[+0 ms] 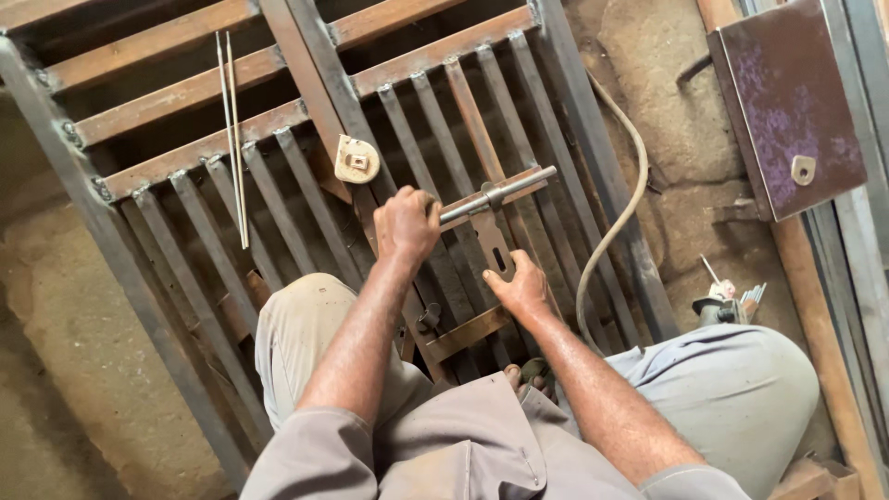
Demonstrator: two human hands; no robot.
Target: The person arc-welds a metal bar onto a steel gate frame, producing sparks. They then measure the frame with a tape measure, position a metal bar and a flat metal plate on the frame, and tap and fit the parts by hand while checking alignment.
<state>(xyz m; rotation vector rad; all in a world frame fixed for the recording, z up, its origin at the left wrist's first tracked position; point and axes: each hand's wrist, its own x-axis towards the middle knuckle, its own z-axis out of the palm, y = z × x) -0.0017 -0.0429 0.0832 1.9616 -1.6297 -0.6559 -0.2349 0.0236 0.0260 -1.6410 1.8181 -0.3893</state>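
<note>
— Item one, what have you got in hand?

— My left hand (406,225) is clenched round the near end of the sliding bolt rod (497,194). My right hand (521,287) presses flat, fingers loose, on the lower end of the slotted latch plate (494,245), grasping nothing.

— Where does the bolt sit?

— Across the upright bars of the steel gate (306,199), which lies flat on the ground under my knees. The rod runs through its guide on the plate, tilted up to the right.

— Other stock?

— Two welding rods (233,130) resting on the bars to the left, a round lock cover (356,159) on the middle rail, a hose (619,213) trailing right, a rusty metal box (787,106) beyond it.

— Progress?

— Frame and bars look joined already. The bolt seems only placed; I see no fresh weld on it, so fixing it appears left to do.
</note>
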